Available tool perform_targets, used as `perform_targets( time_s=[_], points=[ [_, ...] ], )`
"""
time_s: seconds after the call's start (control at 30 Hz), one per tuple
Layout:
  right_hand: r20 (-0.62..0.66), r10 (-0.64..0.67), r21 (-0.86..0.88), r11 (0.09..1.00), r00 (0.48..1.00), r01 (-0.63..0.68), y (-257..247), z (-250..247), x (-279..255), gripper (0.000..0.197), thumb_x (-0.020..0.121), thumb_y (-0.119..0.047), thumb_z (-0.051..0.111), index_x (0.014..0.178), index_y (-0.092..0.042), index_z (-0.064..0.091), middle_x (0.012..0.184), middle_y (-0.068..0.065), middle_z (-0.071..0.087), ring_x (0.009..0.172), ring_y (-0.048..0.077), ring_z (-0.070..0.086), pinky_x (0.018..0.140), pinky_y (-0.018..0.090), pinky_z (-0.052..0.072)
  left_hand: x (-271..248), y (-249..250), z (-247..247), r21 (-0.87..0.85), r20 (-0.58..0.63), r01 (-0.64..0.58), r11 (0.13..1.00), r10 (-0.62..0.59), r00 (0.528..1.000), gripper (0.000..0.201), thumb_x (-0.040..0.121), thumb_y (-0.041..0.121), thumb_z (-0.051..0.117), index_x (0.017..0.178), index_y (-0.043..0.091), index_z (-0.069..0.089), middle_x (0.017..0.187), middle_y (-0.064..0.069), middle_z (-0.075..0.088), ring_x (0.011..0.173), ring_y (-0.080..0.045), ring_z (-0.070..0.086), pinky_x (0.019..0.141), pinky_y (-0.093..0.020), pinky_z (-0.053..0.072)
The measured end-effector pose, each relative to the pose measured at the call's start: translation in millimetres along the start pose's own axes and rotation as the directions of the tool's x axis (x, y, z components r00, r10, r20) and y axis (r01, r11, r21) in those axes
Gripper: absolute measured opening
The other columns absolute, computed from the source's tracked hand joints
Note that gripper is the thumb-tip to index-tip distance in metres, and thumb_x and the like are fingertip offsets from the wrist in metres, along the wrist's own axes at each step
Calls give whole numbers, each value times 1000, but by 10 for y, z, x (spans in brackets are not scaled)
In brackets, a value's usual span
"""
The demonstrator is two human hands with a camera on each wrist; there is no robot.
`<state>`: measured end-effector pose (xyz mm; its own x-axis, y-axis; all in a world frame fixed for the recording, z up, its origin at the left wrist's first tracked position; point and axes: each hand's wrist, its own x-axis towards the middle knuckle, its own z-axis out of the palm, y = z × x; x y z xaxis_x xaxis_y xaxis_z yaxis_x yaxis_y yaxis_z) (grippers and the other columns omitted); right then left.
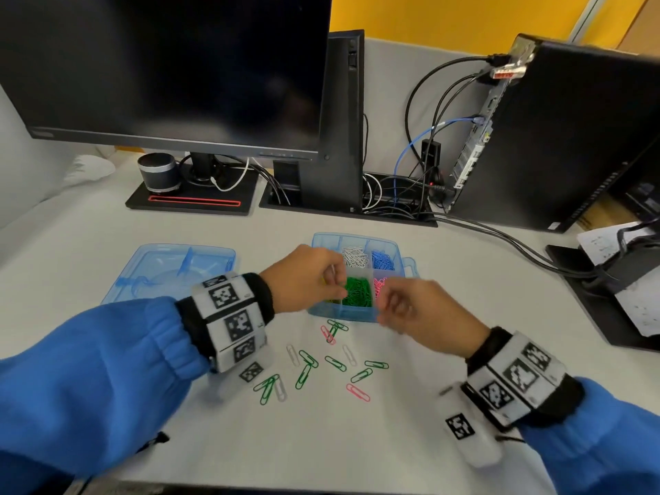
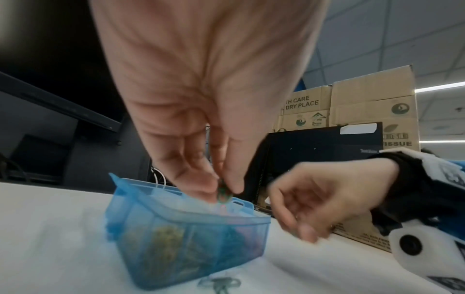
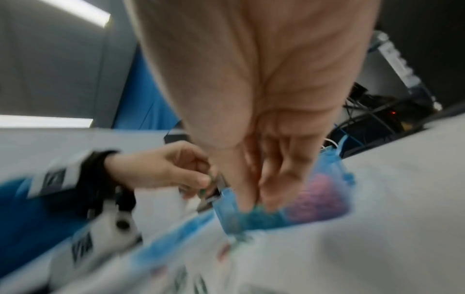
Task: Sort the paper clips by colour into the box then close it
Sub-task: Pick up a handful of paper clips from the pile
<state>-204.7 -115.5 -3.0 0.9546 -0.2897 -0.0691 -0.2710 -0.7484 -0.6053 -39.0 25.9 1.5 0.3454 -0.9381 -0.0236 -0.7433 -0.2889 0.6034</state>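
left hand (image 1: 307,278) pinches green clip (image 2: 222,194) over box (image 1: 351,313), frame centre. right hand (image 1: 421,312) blurred, grip unclear. release low over green cell; loose clips (image 1: 321,366) wait below.

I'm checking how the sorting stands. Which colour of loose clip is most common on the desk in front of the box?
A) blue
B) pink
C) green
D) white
C: in the head view most of the loose clips on the desk before the box are green, with only a few pink and white and no blue.

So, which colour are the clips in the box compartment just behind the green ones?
White, or silvery; the white clips show best in the head view.
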Motion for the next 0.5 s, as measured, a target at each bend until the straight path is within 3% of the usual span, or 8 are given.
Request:
perform_targets(
  time_s=[0.1,0.23,0.33,0.4,0.5],
  points=[
    [-211,40,179,984,977,-2,-86,-24,198,5,83,-9,70,85,-10,66,76,1,67,64,8,64,67,18,53,198,88,40,-77,-66,31,997,-36,997,17,80,27,77,89,19,64,84,8,65,61,7,53,56,-4,39],
    [-185,53,211,977,981,-13,-89,10,205,8,86,-8,67,91,-14,69,83,-1,71,74,4,67,74,15,54,253,100,11,-65,-18,49,997,-50,999,25,85,23,72,107,12,70,102,-1,70,76,1,60,68,-5,43],
    [-188,9,136,991,982,17,-28,42,88,13,86,-5,65,91,-14,72,85,-7,69,80,-1,66,79,10,50,88,93,-21,12,-63,25,1000,-24,998,18,89,20,66,106,16,69,100,2,70,87,-11,64,79,-19,48],
    [-171,-83,-20,997,982,81,6,105,-5,10,83,-7,69,84,-16,73,84,-12,63,79,-9,56,75,5,41,-101,97,-13,112,-40,28,993,-24,999,11,87,26,68,97,22,68,92,9,68,77,-6,61,73,-23,49],
    [-173,-206,-161,971,963,179,27,218,-149,5,79,-13,75,79,-17,71,93,-8,56,80,0,50,70,9,40,-388,90,50,271,101,65,960,-95,990,23,80,45,72,88,26,62,86,12,66,72,-3,57,62,-21,41]
  ],
)
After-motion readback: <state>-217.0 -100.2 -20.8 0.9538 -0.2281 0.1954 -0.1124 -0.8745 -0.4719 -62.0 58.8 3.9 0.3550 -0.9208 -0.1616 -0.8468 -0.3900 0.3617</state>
